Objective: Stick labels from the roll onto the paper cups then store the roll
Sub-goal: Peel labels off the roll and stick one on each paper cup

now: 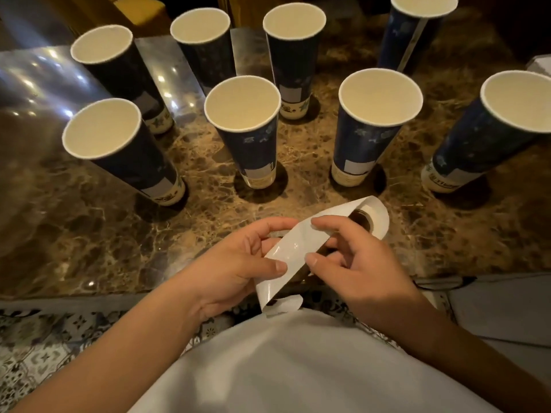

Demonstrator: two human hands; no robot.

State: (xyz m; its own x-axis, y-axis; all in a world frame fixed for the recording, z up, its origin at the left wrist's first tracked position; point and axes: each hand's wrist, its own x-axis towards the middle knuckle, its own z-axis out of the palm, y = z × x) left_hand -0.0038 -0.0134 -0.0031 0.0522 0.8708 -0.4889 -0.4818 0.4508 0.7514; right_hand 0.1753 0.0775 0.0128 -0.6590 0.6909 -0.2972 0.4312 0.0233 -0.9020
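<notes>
The label roll [369, 219] sits low over the near edge of the table [89, 234], just in front of my body, and I can only see part of it, because my right hand [354, 260] covers its lower side. A long white strip [298, 248] comes off the roll toward me. Its end curls down past the table edge, and I cannot tell if a label is coming off there. My left hand [235, 263] comes in from the lower left, thumb on top of the strip and fingers [277, 223] curled behind it, so it pinches the strip. My right hand comes in from the lower right, and its thumb and first finger pinch the other edge of the strip. Its other fingers are tucked under the roll, so I cannot see how they lie. Eight dark blue paper cups stand upright on the brown marble table in two rows. The near left cup [119, 150] and the near middle cup [247, 129] each show a pale patch near the bottom. The far right cup [417, 28] is cut off at the top of the view. The near right cup [492, 126] runs off the right side.
</notes>
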